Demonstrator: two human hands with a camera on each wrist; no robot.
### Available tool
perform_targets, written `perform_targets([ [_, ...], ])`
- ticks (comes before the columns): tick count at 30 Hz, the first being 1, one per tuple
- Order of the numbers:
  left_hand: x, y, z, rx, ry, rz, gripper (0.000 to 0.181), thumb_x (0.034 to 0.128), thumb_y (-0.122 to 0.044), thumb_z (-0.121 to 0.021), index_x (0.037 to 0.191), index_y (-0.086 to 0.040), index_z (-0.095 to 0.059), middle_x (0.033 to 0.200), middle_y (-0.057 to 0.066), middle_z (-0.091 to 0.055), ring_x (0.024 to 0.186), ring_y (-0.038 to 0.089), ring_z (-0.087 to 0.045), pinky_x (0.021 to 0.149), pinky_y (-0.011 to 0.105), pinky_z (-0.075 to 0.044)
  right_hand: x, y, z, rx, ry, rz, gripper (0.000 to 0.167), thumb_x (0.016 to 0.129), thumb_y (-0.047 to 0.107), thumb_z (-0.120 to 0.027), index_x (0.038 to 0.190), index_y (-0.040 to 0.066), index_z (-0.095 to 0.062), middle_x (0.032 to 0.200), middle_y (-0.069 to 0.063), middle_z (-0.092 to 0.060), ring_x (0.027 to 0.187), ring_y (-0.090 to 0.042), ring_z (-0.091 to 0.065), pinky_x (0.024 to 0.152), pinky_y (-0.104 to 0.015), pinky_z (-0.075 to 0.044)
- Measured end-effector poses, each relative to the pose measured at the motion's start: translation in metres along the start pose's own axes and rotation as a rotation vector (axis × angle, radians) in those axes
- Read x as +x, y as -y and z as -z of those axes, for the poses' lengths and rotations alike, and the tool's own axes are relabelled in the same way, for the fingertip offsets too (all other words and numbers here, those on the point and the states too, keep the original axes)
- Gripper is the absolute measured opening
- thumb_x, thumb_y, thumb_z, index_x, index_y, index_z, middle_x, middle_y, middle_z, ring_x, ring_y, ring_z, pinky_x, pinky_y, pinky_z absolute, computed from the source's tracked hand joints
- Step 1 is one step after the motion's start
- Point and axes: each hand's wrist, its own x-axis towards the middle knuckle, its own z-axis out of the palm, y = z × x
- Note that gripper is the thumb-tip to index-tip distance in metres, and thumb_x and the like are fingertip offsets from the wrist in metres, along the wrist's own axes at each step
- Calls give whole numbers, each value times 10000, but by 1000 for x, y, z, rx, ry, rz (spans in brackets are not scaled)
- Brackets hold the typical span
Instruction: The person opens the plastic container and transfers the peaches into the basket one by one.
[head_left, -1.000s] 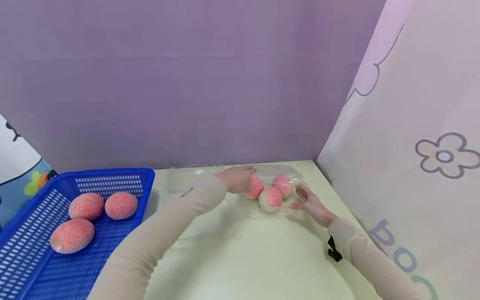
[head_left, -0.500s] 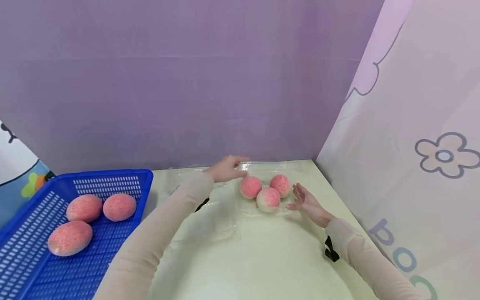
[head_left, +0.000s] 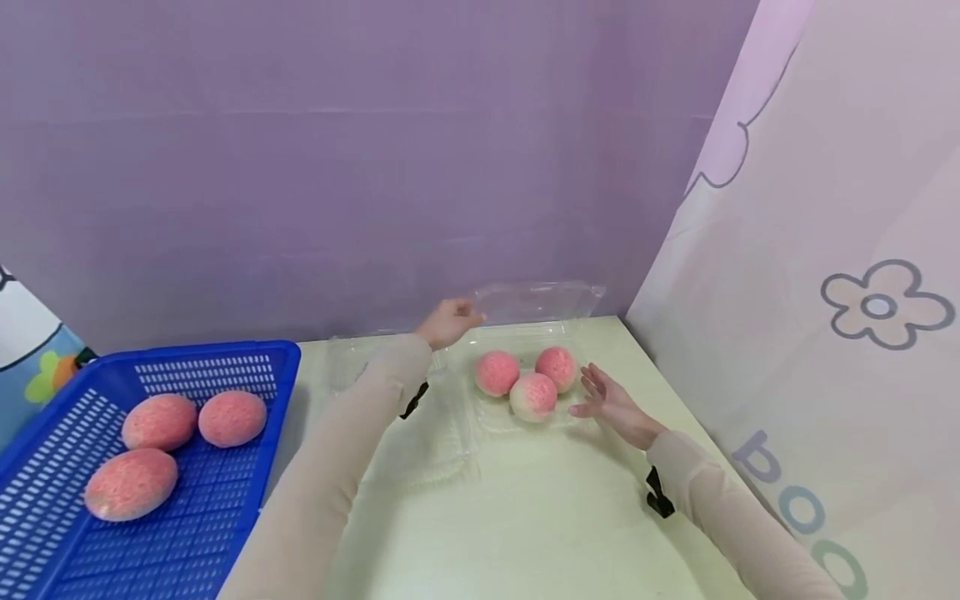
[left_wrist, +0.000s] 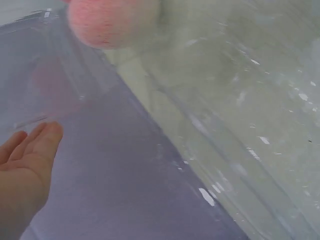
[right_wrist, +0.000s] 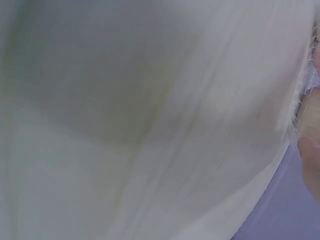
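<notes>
Three pink-and-cream fuzzy peaches (head_left: pixel 533 397) sit in the base of a clear plastic clamshell box (head_left: pixel 491 423). Its clear lid (head_left: pixel 540 302) is tilted up at the back. My left hand (head_left: pixel 450 323) is by the lid's left edge; in the left wrist view its fingers (left_wrist: pixel 45 140) are fairly straight at that edge, and the thumb is hidden. Beside the box's right side, my right hand (head_left: pixel 618 408) has its fingers spread loosely, near the right peach (head_left: pixel 557 369). The right wrist view is mostly filled by pale, blurred cloth.
A blue plastic basket (head_left: pixel 266 475) at the left holds more peaches (head_left: pixel 232 418). Another clear box (head_left: pixel 420 454) lies between basket and peaches, under my left arm. A purple backdrop (head_left: pixel 375 167) rises behind the table, and a pale printed sheet (head_left: pixel 817 208) on the right.
My left hand has moved left and back, away from the peaches. The lid, low at the back half a second ago, now stands raised. My right hand has barely moved.
</notes>
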Motion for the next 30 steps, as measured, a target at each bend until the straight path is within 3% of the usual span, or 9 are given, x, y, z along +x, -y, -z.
perform_targets([
  [5,0,8,-7,9,30,61,537,942,-277,-474,1390,-12,-341,1418,150,-384,1301,298,-368,1037,421,-362,-4,-6,3,7,18,4,1031,810,170,-677,1454,70,122,1541,-129,36,1401,-352,-17,1102,-535,-111],
  [12,6,15,-20,-86,62,96,519,941,-190,-432,1419,-41,-297,1466,114,-319,1344,290,-300,1068,435,-320,-14,-8,16,-15,8,17,1009,817,186,-669,1460,72,99,1545,-118,8,1404,-341,-16,1095,-563,-89],
  [16,6,21,-26,-94,90,130,529,927,-146,-412,1432,-62,-277,1481,110,-290,1352,291,-285,1079,444,-301,-19,-10,18,-19,34,8,1003,826,183,-659,1456,64,112,1544,-120,24,1406,-332,-1,1095,-567,-75],
  [26,11,23,-27,-99,73,150,626,857,-107,-431,1441,-27,-218,1493,134,-244,1336,319,-301,1084,450,-290,-22,-7,12,6,13,29,999,829,179,-651,1454,69,120,1544,-116,25,1406,-333,-9,1096,-563,-79],
  [30,3,17,-23,-118,77,160,665,840,-78,-433,1448,-11,-169,1507,146,-200,1368,329,-224,1102,480,-239,-21,-7,9,5,16,23,1012,820,192,-658,1453,73,123,1543,-115,32,1406,-335,-14,1093,-561,-84],
])
